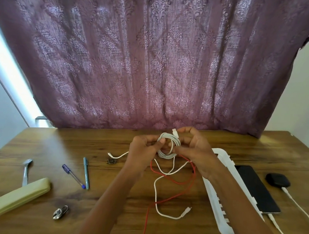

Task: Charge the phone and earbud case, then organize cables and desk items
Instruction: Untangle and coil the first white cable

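Both my hands hold a coiled white cable [167, 154] above the wooden desk [56, 146]. My left hand [144, 150] grips the coil's left side. My right hand [197, 147] pinches the coil's right side, with a white plug sticking up by its fingers. A loose white cable [156, 193] and a red cable [182, 182] lie tangled on the desk below. At the right, a black phone [256, 188] has a white cable plugged into its near end. Beside it a black earbud case [278, 180] also has a white cable attached.
A white slotted tray [217, 199] lies left of the phone. On the left side lie two pens [85, 172], a spoon [26, 170], a yellowish case [18, 197] and a small padlock [60, 212]. A purple curtain [154, 62] hangs behind the desk.
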`<state>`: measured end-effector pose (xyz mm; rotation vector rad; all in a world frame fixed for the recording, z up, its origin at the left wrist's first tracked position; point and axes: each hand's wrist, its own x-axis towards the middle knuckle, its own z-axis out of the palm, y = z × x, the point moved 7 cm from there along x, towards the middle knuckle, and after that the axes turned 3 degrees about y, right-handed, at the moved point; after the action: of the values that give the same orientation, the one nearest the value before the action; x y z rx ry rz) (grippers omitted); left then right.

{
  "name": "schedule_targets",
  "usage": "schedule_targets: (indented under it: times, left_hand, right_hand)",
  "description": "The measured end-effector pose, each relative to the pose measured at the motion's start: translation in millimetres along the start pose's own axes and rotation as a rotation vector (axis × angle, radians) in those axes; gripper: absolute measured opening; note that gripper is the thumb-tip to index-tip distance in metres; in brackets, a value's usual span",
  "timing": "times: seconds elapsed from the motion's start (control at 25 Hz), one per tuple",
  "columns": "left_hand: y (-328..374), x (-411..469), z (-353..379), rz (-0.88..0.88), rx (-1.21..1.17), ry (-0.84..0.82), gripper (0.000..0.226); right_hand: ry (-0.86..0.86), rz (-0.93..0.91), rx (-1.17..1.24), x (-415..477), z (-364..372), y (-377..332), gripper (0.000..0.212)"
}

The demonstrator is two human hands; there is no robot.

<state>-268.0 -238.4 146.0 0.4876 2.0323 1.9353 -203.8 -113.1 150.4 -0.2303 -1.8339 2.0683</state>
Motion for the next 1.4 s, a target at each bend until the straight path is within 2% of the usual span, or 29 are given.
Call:
schedule_targets:
  times: [0.12,0.24,0.28,0.36,0.48,0.56,0.68,0.8,0.88,0.96,1.04,1.2,1.32,1.4]
  left_hand:
    - [-5,1,-3,-0.018,-0.062,0.033,0.013]
    - [-7,2,-2,-0.039,-0.154,0.032,0.016]
    - [-6,2,-1,-0.037,-0.178,0.016,0.018]
    - [-2,2,-1,-0.014,-0.178,-0.001,0.018]
    - [-2,-1,1,-0.009,-0.154,-0.013,0.017]
    - [-4,-1,-1,-0.003,-0.118,0.003,0.017]
    - [-3,-1,-2,0.019,-0.052,0.014,0.017]
    - [4,-1,-4,0.107,0.134,0.054,0.017]
    - [7,0,-7,0.146,0.233,0.085,0.016]
    - [5,2,-10,0.126,0.171,0.086,0.019]
    - [-1,2,-12,0.051,0.030,0.079,0.017]
    - [-11,-4,-6,-0.059,-0.274,0.028,0.019]
    - [-18,-3,-5,-0.087,-0.230,0.015,0.019]
    - [-22,1,-8,-0.064,-0.061,0.055,0.025]
  right_hand:
    - [0.054,-0.321,-0.421,-5,1,-19,0.043]
    - [0.303,-0.824,-0.996,-23,8,-37,0.036]
    - [0.325,-0.956,-1.133,-29,14,-36,0.035]
    - [0.277,-1.108,-1.279,-35,22,-23,0.034]
    - [0.245,-1.185,-1.278,-37,22,-16,0.018]
    - [0.288,-1.103,-1.099,-35,17,-20,0.014]
    - [0.329,-0.781,-0.675,-25,3,-21,0.007]
    - [0.405,-0.545,-0.415,-21,-6,-12,0.013]
    - [0.451,-0.328,-0.132,-13,-14,-2,0.015]
    - [0.430,-0.039,0.302,-2,-18,15,0.026]
    - [0.368,0.181,0.542,2,-16,26,0.030]
    - [0.223,0.381,0.505,-5,-3,37,0.023]
    - [0.191,0.397,0.481,-6,0,31,0.023]
    - [0.193,0.388,0.423,-6,1,29,0.023]
